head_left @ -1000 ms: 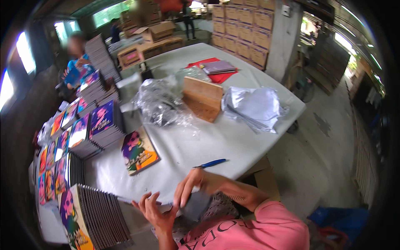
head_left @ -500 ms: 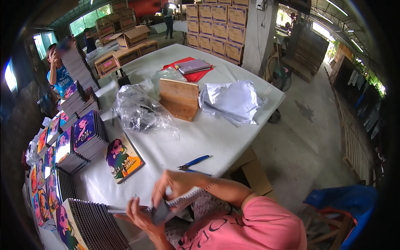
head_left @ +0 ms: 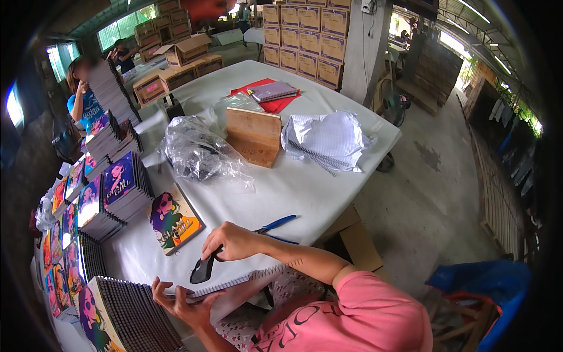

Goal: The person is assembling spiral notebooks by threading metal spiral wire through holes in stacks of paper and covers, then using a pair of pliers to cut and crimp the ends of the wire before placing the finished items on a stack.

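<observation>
Left hand (head_left: 182,302) grips the lower edge of a spiral-bound notebook (head_left: 234,283) held off the near edge of the white table (head_left: 305,188), and the right hand (head_left: 231,242) is closed around black pliers (head_left: 203,268) pressed at its wire coil. My guess is this one's mid-way: lots of bound stacks (head_left: 120,188) line the left edge (plus another pile (head_left: 126,314) at the near left corner). A loose copy (head_left: 173,218) lies nearby. The table's middle has open room, and blue-handled cutters (head_left: 275,223) sit at the near edge.
</observation>
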Tool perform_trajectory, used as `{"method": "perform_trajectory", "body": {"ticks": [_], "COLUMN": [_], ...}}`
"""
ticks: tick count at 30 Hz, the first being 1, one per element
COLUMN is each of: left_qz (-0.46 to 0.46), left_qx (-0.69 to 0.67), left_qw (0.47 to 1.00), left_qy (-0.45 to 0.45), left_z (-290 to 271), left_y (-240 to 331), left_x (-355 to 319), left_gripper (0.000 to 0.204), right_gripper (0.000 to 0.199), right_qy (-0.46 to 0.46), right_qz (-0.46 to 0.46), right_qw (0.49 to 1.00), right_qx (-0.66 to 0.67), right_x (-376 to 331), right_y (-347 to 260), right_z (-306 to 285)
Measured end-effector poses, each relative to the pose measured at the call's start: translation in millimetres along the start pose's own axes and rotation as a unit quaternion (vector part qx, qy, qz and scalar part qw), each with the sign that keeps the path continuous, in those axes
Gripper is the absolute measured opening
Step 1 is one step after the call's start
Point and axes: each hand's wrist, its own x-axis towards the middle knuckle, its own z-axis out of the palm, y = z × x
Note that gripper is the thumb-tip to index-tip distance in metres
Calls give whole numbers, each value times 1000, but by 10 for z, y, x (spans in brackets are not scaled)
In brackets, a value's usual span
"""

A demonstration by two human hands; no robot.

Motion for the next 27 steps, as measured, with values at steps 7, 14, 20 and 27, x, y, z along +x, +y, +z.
{"method": "perform_trajectory", "body": {"ticks": [7, 14, 20, 27], "left_qz": [-25, -40, -70, -147], "left_qx": [-14, -25, -59, -208], "left_qw": [1000, 999, 996, 965], "left_qy": [7, 22, 6, 62], "left_z": [-45, -27, 27, 124], "left_y": [-26, -165, -251, -274], "left_x": [-23, -13, -161, -119], "left_gripper": [74, 72, 89, 95], "right_gripper": [44, 41, 39, 40], "right_qy": [-47, -33, -75, -78], "right_qz": [-23, -35, -4, -6], "right_qw": [992, 986, 993, 978], "right_qx": [111, 157, 86, 191], "right_x": [71, 93, 201, 348], "right_y": [-74, 51, 166, 113], "right_z": [105, 199, 218, 306]}}
